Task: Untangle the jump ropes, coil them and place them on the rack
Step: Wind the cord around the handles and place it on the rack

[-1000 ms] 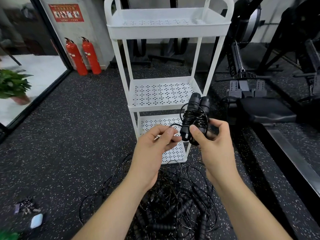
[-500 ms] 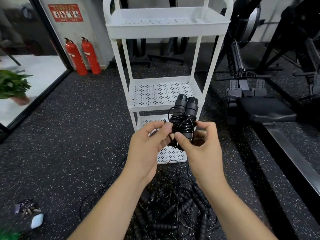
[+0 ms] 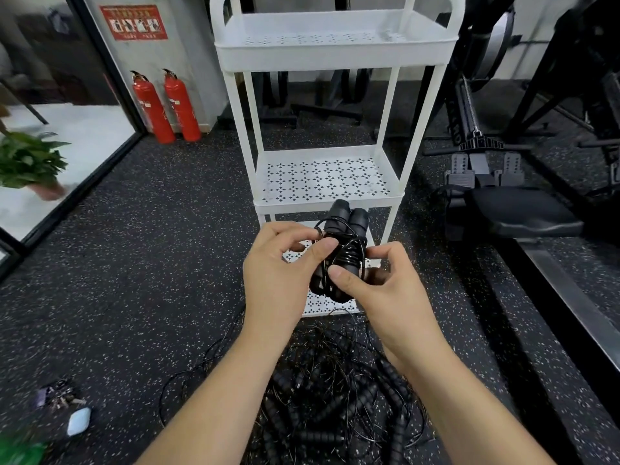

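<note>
The left hand (image 3: 281, 273) has its fingers curled, thumb and forefinger pinching a loop of thin black cord at the left side of the coiled black jump rope with two foam-sleeved handles (image 3: 352, 253). The right hand (image 3: 385, 290) grips the same bundle from the other side, with the thumb laid across the front of the wraps and the fingers bent behind. The bundle lies between the two hands. Its two handles are pressed side by side, and their long axis is near upright, the tops leaning slightly away from the person.

Those tops reach the front rim of the middle shelf of the white three-tier perforated plastic rack (image 3: 292, 204), and the bundle hangs in front of the rack's lowest shelf. The rack lies straight ahead of both hands, so placing the bundle looks like a short reach forward. The right hand has the fuller hold and seems the likelier carrier. The last wrap may need tucking first, or the cord could spring loose.

On the floor in front of the rack, under the forearms, lies the tangled heap of black ropes and ribbed handles (image 3: 335, 414), not yet sorted.
</note>
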Demonstrator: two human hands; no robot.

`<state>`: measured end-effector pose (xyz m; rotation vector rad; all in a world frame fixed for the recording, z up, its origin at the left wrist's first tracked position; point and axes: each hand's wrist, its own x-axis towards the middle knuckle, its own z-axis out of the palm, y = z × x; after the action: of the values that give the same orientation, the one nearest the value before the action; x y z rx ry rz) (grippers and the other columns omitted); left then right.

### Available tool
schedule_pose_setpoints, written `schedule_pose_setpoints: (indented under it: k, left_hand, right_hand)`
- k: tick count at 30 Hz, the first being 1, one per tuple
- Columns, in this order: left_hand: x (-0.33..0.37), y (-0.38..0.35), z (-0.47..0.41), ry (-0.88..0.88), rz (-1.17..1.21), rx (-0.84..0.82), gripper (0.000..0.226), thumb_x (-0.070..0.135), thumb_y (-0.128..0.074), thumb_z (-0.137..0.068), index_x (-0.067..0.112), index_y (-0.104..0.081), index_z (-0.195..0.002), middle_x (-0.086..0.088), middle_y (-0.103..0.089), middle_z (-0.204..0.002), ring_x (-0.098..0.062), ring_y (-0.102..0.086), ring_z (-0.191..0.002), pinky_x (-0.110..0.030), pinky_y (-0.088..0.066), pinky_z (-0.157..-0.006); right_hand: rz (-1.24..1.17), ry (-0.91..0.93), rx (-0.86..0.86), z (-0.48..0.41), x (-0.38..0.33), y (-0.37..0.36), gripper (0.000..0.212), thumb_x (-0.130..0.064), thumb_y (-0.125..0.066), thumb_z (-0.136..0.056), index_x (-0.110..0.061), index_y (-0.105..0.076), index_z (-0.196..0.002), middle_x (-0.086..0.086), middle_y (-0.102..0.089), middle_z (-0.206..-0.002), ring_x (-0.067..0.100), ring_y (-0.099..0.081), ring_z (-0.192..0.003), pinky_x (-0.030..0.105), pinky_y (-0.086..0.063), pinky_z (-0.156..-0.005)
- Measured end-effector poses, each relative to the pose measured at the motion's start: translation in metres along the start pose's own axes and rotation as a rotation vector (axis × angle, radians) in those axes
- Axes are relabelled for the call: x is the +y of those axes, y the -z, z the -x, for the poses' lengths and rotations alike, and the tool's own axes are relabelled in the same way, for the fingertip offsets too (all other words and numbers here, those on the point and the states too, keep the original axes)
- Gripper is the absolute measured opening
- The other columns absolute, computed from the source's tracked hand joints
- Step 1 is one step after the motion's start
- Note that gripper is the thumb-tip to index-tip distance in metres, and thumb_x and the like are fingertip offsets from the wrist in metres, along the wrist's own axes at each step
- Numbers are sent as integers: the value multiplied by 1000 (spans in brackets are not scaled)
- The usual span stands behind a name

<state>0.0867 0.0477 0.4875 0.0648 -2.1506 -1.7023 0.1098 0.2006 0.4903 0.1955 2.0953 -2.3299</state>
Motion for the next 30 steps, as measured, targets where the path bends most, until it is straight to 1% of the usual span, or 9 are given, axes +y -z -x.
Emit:
schedule_pose_setpoints:
  k: [2, 5, 9, 13, 16, 19, 23, 26, 30]
  left_hand:
    - [1, 2, -1, -10, -27, -56, 24, 50, -81, -85, 33, -84, -101, 17, -70, -111, -5, -67, -101, -16, -47, -81]
    - [3, 4, -4, -2, -46, -204, 22, 40, -77, -95, 32, -82, -115, 20, -69, -119, -3, -66, -110, -18, -50, -88]
    - [8, 15, -8, 43, -45, -428, 41, 29, -79, -96, 34, -71, -135, 26, -60, -133, -1, -62, -122, -28, -53, -98]
    - [13, 28, -11, 80, -70, -558, 59, 35, -85, -89, 39, -64, -144, 30, -58, -136, 5, -60, -123, -20, -54, -95]
    - [17, 23, -6, 159, -45, -538, 62, 33, -85, -92, 58, -56, -141, 28, -66, -134, -3, -76, -102, -30, -61, -96]
    - [15, 15, 0, 131, -95, -478, 64, 26, -81, -96, 67, -51, -134, 30, -71, -114, -11, -81, -83, -47, -63, -94]
    - [8, 9, 4, 29, -138, -435, 58, 29, -73, -100, 59, -54, -146, 12, -79, -116, -15, -77, -86, -53, -62, -93]
    - [8, 8, 1, 68, -13, -354, 54, 22, -75, -98, 54, -63, -140, 3, -81, -109, -26, -75, -89, -58, -62, -89]
    - [13, 5, -2, 182, 284, -226, 49, 2, -79, -93, 37, -77, -128, 6, -81, -109, -11, -62, -75, -35, -55, -68]
  right_hand:
    - [-60, -38, 2, 1, -1, 3, 50, -18, -92, -84, -12, -56, -118, 5, -77, -82, 14, -70, -64, 25, -51, -62]
    - [-137, -113, 18, -1, -2, 10, 55, -26, -93, -82, -12, -56, -120, 7, -71, -80, 14, -56, -60, 32, -45, -63]
    - [-113, -122, 22, -6, -6, 18, 60, -37, -94, -77, -12, -59, -119, 10, -75, -83, 17, -57, -65, 38, -47, -67]
    - [-101, -123, -3, -6, -10, 22, 58, -35, -93, -81, -11, -57, -121, 11, -78, -85, 16, -58, -64, 38, -49, -67]
    - [-84, -93, -1, -4, -11, 18, 46, -24, -88, -89, -12, -56, -119, 10, -76, -86, 14, -68, -65, 28, -52, -59]
    - [-81, -70, 10, -3, -11, 15, 42, -17, -86, -92, -10, -56, -120, 16, -77, -93, 17, -76, -72, 26, -57, -59]
    - [-153, -83, -43, -4, -10, 18, 37, -13, -80, -96, -7, -55, -121, 12, -75, -91, 15, -74, -67, 29, -61, -67]
    - [-220, -70, -143, -7, -9, 25, 35, -9, -75, -95, -5, -54, -123, 11, -76, -90, 22, -75, -79, 29, -62, -76]
    - [-195, 22, -220, -10, -8, 30, 51, 1, -75, -91, -3, -50, -135, 24, -70, -102, 28, -72, -90, 35, -62, -91]
